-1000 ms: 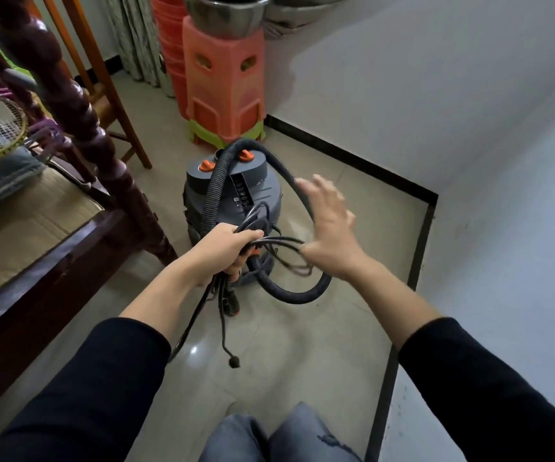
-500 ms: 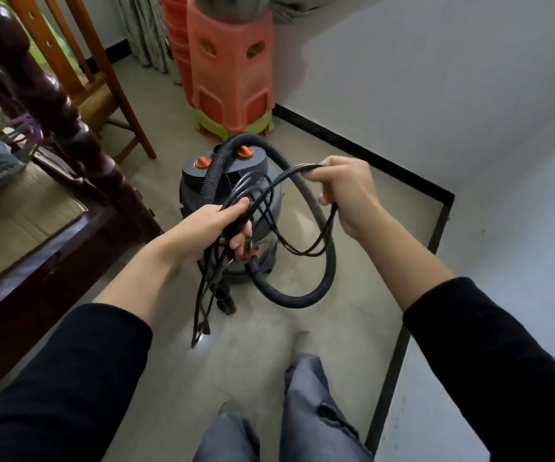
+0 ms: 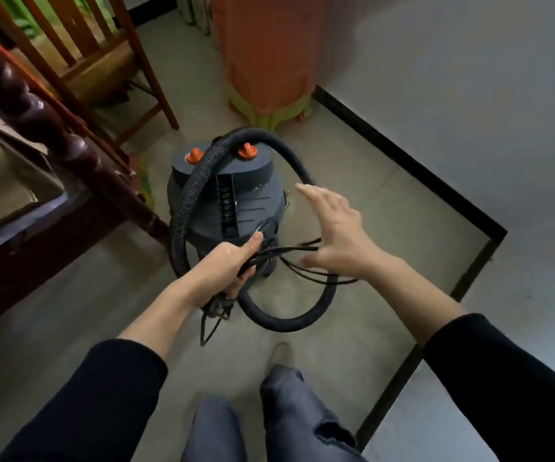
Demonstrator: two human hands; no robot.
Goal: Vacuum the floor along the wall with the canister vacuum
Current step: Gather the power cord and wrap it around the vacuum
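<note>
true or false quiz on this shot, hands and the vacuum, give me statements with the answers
1. The left hand grips a bundle of black cord. True.
2. The right hand is clenched round the hose. False: its fingers are straight and spread, not curled round it.
3. The canister vacuum has two orange knobs on top. True.
4. The canister vacuum lies tipped on its side. False: it stands upright on the floor.

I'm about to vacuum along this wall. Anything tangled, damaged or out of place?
The power cord is a loose tangle gripped in the left hand, and the hose loops over the canister vacuum. Nothing looks spilled or broken.
</note>
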